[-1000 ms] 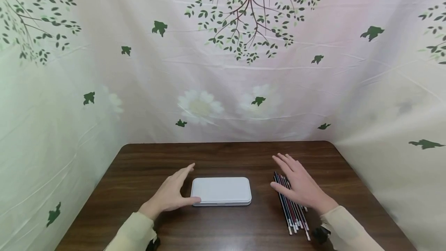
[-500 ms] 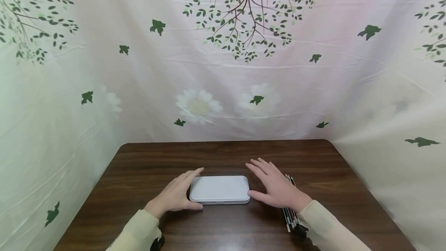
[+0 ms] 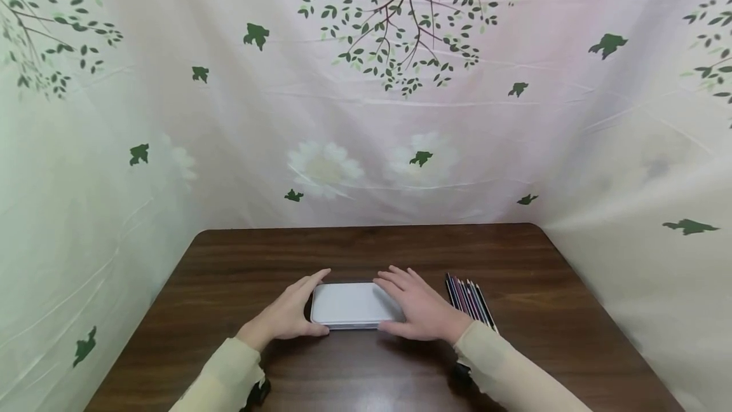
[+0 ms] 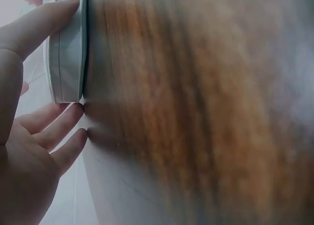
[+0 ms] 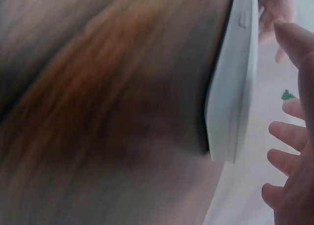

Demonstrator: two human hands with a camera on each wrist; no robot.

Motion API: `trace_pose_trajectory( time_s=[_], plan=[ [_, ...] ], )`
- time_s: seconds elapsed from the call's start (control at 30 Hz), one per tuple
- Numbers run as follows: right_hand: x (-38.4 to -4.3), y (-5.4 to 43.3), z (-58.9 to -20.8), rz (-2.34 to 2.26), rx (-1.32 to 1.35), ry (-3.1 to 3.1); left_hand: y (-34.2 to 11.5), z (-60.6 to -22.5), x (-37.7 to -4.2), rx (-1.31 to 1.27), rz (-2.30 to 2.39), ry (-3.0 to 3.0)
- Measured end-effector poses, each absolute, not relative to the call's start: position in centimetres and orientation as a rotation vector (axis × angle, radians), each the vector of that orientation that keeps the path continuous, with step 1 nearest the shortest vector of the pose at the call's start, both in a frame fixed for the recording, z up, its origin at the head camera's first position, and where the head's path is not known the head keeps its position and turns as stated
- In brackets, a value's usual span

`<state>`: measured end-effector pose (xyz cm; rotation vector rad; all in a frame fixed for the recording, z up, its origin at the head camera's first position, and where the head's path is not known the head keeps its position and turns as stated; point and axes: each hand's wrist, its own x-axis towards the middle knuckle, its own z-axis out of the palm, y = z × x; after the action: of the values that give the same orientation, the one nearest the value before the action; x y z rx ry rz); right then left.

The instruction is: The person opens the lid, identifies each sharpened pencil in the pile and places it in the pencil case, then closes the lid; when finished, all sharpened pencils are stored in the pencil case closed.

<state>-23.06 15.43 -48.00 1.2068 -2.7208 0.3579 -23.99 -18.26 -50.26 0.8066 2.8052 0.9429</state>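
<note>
A flat white pencil case (image 3: 347,304) with rounded corners lies closed on the dark wooden table. My left hand (image 3: 284,313) holds its left end: in the left wrist view the thumb (image 4: 49,23) lies along the case's front side and the other fingertips reach the short end. My right hand (image 3: 420,310) is spread over the right end, hiding that part from the head camera. From the right wrist, its fingers (image 5: 287,136) are spread apart and show a gap to the case (image 5: 233,92), whose front bears a small latch.
A bundle of slim dark pencils (image 3: 464,294) lies to the right of the case, partly hidden by the right sleeve (image 3: 503,361). Patterned white cloth (image 3: 366,170) stands behind and beside the table (image 3: 366,250).
My right hand has moved left from over the pencils to the right end of the case. My left hand has shifted slightly right, closing round the left end.
</note>
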Motion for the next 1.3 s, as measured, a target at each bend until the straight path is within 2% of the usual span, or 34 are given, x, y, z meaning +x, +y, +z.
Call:
trace_pose_trajectory(
  time_s=[0.47, 0.97, 1.3],
  plan=[
    [-23.2, 12.6, -48.4, 0.229, 1.154, -2.742, -18.3, -50.0, -24.7, 0.783, 0.883, 2.818],
    [-23.0, 12.3, -49.5, 0.185, 1.135, -2.694, -19.4, -51.0, -24.8, 0.718, 1.039, 2.706],
    [-23.0, 11.9, -49.6, 0.155, 1.137, -2.694, -19.8, -51.2, -25.0, 0.761, 1.040, 2.686]
  ],
)
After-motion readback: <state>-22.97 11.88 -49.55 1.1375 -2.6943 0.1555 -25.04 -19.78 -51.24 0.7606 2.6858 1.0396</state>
